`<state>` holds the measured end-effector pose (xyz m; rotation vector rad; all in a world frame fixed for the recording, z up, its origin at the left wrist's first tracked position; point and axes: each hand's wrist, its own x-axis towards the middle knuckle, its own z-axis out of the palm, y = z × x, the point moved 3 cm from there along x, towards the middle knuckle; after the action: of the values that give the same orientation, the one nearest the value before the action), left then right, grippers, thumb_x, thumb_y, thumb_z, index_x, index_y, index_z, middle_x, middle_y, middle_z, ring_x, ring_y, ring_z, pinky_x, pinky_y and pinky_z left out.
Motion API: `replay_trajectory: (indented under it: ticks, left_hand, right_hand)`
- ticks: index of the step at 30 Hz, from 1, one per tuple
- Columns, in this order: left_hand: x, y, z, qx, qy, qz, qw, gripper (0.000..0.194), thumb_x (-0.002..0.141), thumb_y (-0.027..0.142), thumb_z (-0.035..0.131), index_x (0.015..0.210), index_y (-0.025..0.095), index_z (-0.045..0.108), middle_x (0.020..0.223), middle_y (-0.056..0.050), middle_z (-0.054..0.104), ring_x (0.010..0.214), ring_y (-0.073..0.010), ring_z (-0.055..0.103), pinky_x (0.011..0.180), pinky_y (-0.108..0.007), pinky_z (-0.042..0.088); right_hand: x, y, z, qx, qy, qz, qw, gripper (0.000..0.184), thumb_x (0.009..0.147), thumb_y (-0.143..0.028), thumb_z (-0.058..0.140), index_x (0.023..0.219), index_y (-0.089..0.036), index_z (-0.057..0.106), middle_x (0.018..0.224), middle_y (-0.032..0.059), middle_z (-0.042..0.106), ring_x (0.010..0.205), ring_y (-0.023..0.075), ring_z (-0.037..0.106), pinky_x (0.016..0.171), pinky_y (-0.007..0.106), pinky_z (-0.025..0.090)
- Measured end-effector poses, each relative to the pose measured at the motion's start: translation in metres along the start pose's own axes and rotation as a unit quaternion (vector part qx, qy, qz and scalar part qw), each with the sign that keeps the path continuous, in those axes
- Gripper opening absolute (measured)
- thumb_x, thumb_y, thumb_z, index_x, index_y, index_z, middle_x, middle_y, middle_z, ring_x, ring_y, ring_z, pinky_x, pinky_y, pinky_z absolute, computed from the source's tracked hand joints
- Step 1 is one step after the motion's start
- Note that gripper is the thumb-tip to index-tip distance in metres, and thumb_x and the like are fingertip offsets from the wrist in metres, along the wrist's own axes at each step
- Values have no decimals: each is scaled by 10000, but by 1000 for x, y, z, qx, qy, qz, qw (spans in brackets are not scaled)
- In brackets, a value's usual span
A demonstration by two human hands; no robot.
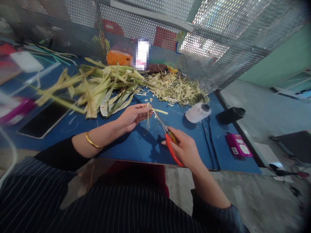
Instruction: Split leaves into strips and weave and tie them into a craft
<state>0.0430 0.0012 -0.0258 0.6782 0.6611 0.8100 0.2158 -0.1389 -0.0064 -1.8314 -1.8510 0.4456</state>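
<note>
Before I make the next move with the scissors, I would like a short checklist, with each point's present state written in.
1. Left hand has a grip: ok, it pinches a thin husk piece.
2. Right hand controls the scissors: ok, it grips the red handle.
3. Left fingers well clear of the blades: not ok, the tips look very close to them.
4. Blades open or closed: cannot tell, too small here.
5. White spool out of the scissors' way: ok, it lies apart, to the right.
6. Thread joined to the husk piece: cannot tell, too fine to follow.
</note>
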Motion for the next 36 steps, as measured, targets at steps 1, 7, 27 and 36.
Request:
replay_trajectory:
  ticks: [1, 7, 27, 36]
  left_hand:
    - [0, 0, 0, 0, 1, -1, 1000, 94, 765, 67, 689, 844, 117, 683, 814, -52, 723, 754, -117, 690, 842, -260, 528]
    - [-2, 2, 1, 9, 9, -6, 1000, 84, 763, 67, 689, 832, 115, 681, 799, -50, 723, 732, -116, 688, 815, -254, 531]
    - [-1, 4, 2, 29, 8, 16, 999, 272, 743, 32, 686, 999, 121, 678, 803, -44, 713, 781, -140, 702, 779, -244, 538]
    - [-4, 1, 4, 59, -16, 30, 998, 241, 701, 86, 751, 917, 114, 649, 786, -5, 673, 682, -86, 629, 750, -250, 522]
  right_hand:
    - [0, 0, 0, 5, -1, -2, 1000, 440, 853, -409, 619, 1249, -219, 599, 838, 29, 626, 751, 178, 576, 719, 274, 445]
    - [0, -2, 1, 24, -13, -2, 1000, 445, 857, -454, 616, 1230, -213, 606, 817, 20, 619, 746, 174, 570, 713, 268, 434]
    - [10, -4, 5, -315, -46, -15, 948, 320, 863, -350, 560, 1137, -185, 571, 913, 82, 713, 745, 233, 670, 558, 294, 364]
    - [52, -25, -21, -91, 44, -48, 994, 248, 883, -350, 574, 1069, -207, 654, 954, 59, 692, 791, 177, 641, 666, 284, 448]
